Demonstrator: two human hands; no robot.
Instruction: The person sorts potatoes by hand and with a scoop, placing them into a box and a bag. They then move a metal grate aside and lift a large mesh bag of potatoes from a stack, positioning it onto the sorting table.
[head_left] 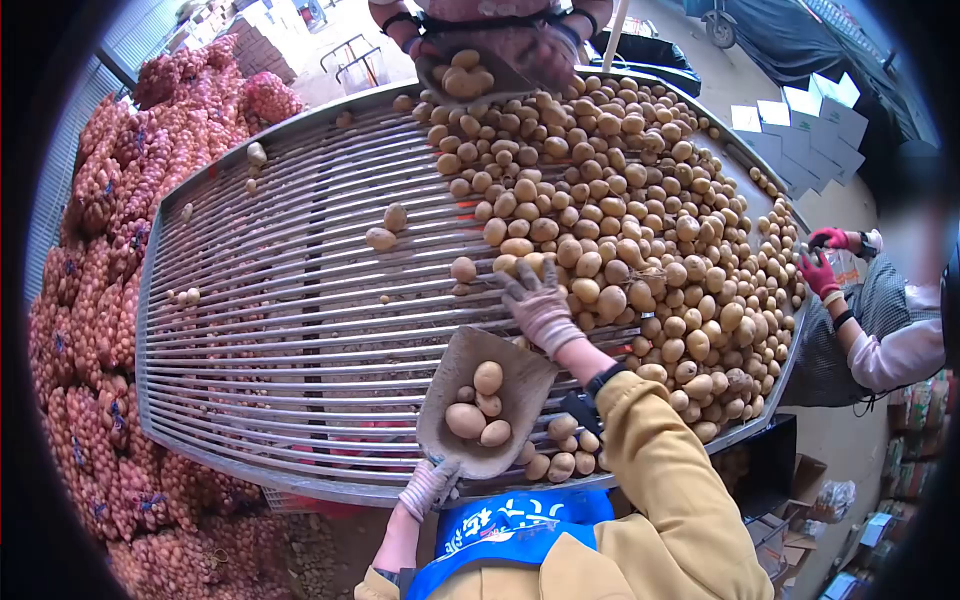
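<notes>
In the head view my left hand (432,485), in a dirty light glove, is closed round the near end of a scoop (462,352). Several potatoes (465,420) lie in the scoop, which rests over the slatted metal table (330,300). Up and to the right, my right hand (538,308), also gloved, reaches over the left edge of the big potato pile (650,230). Its fingers are spread and touch potatoes (515,265) at their tips; whether it grips one is unclear.
Across the table a person's gloved hands (545,58) hold another scoop (480,72) with potatoes. A co-worker in red gloves (818,272) stands at the right end. Stacked red net sacks (100,330) fill the left. A metal rim (270,482) borders the table.
</notes>
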